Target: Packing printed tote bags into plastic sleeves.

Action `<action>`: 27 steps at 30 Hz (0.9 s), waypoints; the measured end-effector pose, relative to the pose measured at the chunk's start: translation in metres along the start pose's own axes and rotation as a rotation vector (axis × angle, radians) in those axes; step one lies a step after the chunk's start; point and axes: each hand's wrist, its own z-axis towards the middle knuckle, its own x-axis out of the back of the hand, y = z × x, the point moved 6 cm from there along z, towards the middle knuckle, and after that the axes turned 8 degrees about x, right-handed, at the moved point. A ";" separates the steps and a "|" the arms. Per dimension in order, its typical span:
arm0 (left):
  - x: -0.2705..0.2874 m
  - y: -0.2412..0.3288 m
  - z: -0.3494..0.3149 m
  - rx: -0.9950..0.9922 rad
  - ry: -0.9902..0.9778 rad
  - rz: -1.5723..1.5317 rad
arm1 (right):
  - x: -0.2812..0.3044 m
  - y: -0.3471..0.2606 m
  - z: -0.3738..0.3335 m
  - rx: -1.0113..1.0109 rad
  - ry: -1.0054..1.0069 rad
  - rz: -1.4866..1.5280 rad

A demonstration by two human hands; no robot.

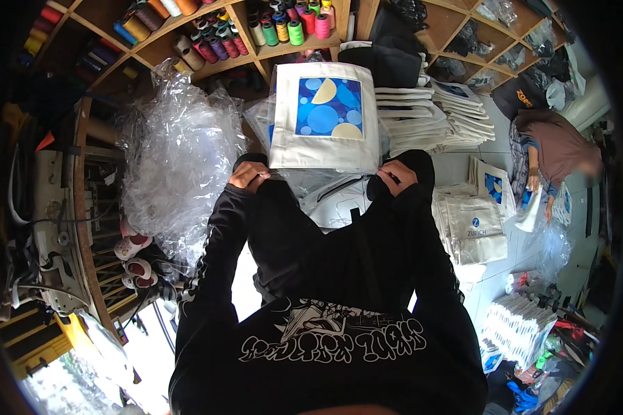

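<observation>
I hold a cream cloth tote bag with a blue square print of circles flat in front of me. My left hand grips its lower left corner and my right hand grips its lower right corner. Clear plastic wrap lies just under the bag between my hands. My black sleeves reach up from the lower edge.
A heap of clear plastic bags sits to the left. Stacks of folded cream bags lie at right, more bags on the floor. Thread spools fill wooden shelves above. Another person sits at far right.
</observation>
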 end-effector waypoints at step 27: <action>-0.054 -0.044 -0.039 1.274 0.240 -0.819 | -0.039 0.053 -0.038 -0.837 0.424 0.623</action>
